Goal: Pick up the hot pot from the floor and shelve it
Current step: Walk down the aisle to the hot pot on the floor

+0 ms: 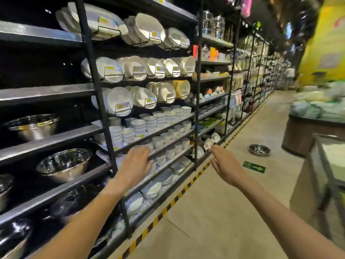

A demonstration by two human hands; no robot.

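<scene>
The hot pot (259,149) is a shallow steel pan with two side handles. It sits on the tan floor well ahead of me, to the right of the shelving. My left hand (135,165) is stretched out in front of the shelf rack, fingers apart and empty. My right hand (226,166) reaches forward over the aisle, also empty with fingers spread, still far short of the pot. Steel bowls (63,164) stand on the dark shelves (46,141) at my left.
A long black shelving unit (197,90) with white plates and stacked bowls runs along the left. Yellow-black tape (186,187) marks its base. A green arrow sticker (254,167) lies on the floor. A round display bin (313,135) and a counter (328,165) stand at the right.
</scene>
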